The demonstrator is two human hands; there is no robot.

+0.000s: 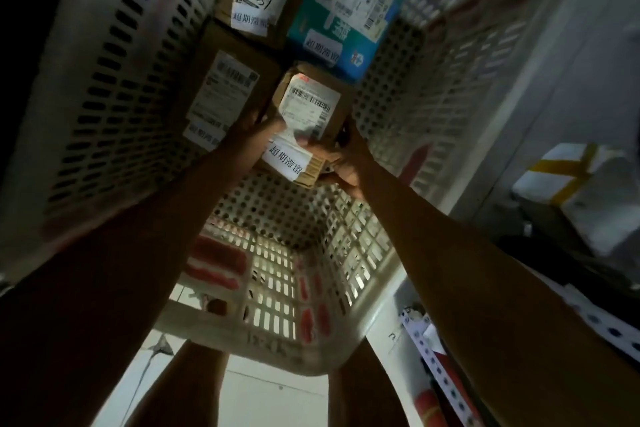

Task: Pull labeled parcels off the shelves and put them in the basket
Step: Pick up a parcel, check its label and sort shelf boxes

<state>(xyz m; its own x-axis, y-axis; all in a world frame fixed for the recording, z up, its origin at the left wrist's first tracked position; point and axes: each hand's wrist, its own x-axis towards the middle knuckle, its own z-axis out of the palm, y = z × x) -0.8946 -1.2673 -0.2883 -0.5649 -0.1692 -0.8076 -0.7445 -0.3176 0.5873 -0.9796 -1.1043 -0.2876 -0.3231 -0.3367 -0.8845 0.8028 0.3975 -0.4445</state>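
Here both hands, left hand and right hand, grip the small cardboard parcel low inside the basket, beside stacked parcels.

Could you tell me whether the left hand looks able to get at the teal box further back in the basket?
Probably not yet: the left hand grips the small parcel, and the teal box lies beyond it.

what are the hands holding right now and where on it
Both hands hold one small brown parcel inside the basket: the left hand at its left side, the right hand at its lower right corner.
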